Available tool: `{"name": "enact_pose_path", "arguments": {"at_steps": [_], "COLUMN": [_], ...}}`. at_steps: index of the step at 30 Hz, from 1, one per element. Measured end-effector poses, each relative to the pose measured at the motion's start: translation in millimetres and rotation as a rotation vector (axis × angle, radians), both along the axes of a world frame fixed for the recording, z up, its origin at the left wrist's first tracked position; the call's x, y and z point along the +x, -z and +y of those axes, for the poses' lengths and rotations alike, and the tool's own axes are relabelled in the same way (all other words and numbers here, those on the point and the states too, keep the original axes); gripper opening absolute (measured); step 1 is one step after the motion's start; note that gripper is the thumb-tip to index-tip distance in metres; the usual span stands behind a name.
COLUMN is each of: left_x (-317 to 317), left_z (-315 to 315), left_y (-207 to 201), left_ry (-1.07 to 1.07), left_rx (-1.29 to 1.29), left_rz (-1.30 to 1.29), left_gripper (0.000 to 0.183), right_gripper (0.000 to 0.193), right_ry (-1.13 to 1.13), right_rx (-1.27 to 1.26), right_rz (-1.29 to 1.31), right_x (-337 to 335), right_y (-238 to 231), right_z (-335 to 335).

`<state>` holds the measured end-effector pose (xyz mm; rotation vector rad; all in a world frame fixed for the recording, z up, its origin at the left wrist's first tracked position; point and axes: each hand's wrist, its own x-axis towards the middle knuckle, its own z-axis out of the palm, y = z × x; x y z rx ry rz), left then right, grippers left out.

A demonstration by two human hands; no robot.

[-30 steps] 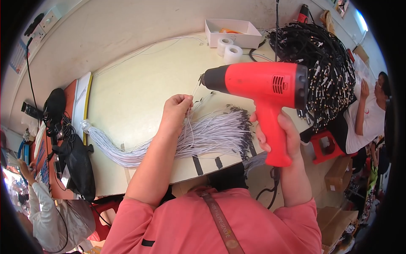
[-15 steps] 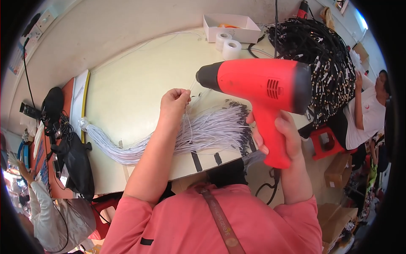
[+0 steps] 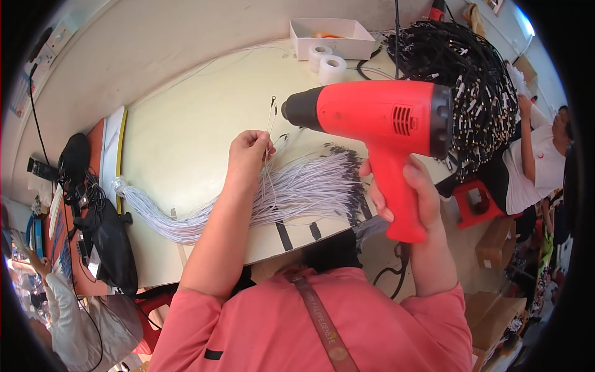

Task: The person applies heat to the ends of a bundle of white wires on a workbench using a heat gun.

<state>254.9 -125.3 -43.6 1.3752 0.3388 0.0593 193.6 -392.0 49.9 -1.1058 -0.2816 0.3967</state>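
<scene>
My right hand (image 3: 427,192) is wrapped round the handle of a red heat gun (image 3: 378,111), its black nozzle facing left. Between the thumb and fingers of my left hand (image 3: 250,155) are thin white wires (image 3: 268,121), pinched with their dark-tipped ends standing up just left of the nozzle. Under and beside my left forearm lies a big bundle of white wires (image 3: 297,189), gathered at its left end, with dark tips fanned out on the right. Part of the bundle is hidden behind my left arm.
Two rolls of clear film (image 3: 333,70) stand by a white box (image 3: 334,40) at the back. A large heap of black cables (image 3: 458,93) sits back right. Black bags (image 3: 111,248) lie at the left. One person (image 3: 539,155) sits at right, another (image 3: 68,316) at lower left.
The pinched wire ends now show upright beside the nozzle, where they were mostly hidden or blurred. My left hand has shifted slightly left, and the heat gun a little left and up.
</scene>
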Motion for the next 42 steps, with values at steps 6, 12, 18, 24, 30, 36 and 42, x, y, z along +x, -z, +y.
{"name": "enact_pose_path", "arguments": {"at_steps": [6, 12, 18, 24, 30, 36, 42], "left_x": [0.5, -0.2, 0.1, 0.2, -0.1, -3.2, -25.3], "left_z": [2.1, 2.1, -1.1, 0.8, -0.4, -7.1, -27.0], "left_y": [2.8, 2.2, -0.8, 2.9, 8.2, 2.7, -11.3], "left_ry": [0.054, 0.074, 0.012, 0.006, 0.039, 0.045, 0.057], "left_rx": [-0.085, -0.121, -0.089, 0.057, -0.002, 0.26, 1.204], "left_rz": [-0.005, -0.007, 0.006, -0.01, -0.073, -0.073, -0.637], "left_gripper": [0.012, 0.013, 0.012, 0.011, 0.012, 0.016, 0.028], "right_gripper": [0.055, 0.054, 0.049, 0.045, 0.044, 0.045, 0.05], "right_ry": [-0.028, -0.014, 0.023, 0.032, -0.001, 0.06, 0.188], "right_rx": [0.049, 0.089, -0.002, -0.191, -0.194, -0.173, -0.112], "right_rz": [0.013, 0.035, 0.021, 0.044, 0.066, 0.048, -0.047], "right_x": [4.2, 4.4, 10.1, 13.6, 16.3, 5.1, -25.4], "right_y": [5.2, 6.2, 5.4, -3.2, -5.5, -8.9, -12.8], "right_z": [-3.6, -2.1, -4.3, -0.9, 1.5, -8.7, -34.5]}}
